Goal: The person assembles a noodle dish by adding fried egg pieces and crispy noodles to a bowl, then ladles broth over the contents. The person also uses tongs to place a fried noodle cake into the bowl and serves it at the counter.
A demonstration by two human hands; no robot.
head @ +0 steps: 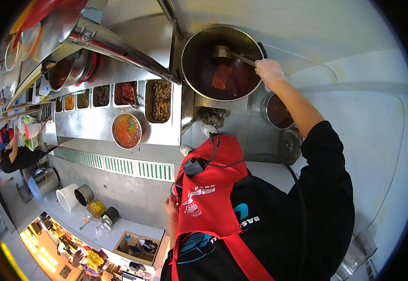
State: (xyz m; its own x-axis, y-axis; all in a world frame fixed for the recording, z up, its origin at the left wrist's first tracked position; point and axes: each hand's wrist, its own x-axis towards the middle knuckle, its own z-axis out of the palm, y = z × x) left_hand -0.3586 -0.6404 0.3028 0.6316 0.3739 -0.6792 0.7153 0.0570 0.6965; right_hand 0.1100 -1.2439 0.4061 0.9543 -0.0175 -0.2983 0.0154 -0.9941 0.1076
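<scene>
My right hand (270, 72), in a clear glove, grips the long handle of a metal ladle (221, 52). The ladle's cup is over dark reddish liquid inside a large stockpot (184, 66), near its far side. Reddish, ridged material shows in the liquid below the cup; what it is I cannot tell. My bare left hand (171, 207) is low at the left edge of my red apron (211, 168), beside a black cable. Its fingers are partly hidden, so whether it holds anything is unclear.
A two-handled pot of red soup with green herbs (127, 130) stands on the steel counter (88, 128) beside inset food trays. A smaller pot (279, 111) is right of my feet. A metal post (119, 49) crosses above the counter. Another person (17, 154) works at far left.
</scene>
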